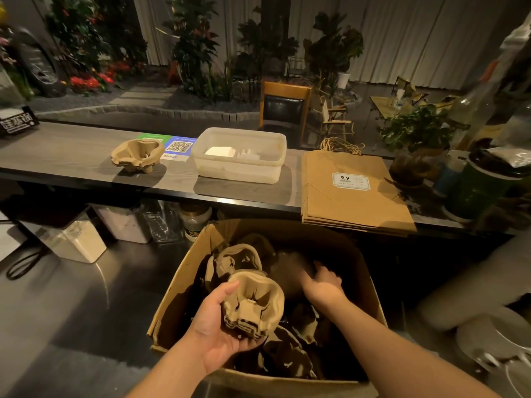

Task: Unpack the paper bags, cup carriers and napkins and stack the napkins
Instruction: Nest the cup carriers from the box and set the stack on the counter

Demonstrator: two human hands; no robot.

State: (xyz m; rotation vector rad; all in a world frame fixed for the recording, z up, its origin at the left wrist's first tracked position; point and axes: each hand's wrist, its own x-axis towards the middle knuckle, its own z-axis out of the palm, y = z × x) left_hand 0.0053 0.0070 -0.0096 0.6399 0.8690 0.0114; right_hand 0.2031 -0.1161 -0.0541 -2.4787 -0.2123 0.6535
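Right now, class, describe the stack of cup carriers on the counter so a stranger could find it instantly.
On the long dark counter, look left of the translucent plastic tub. The small stack of brown moulded-pulp cup carriers sits there alone, lumpy and bowl-shaped, unlike the flat brown paper bags.

the cardboard box [367,285] stands open on top; inside, loose cup carriers [238,261] crowd its left and near side. on the counter [66,150], bare strips lie between the carrier stack [137,155], the plastic tub [240,155] and the paper bags [352,191]; bottles [482,179] and a plant [416,130] block the right end.
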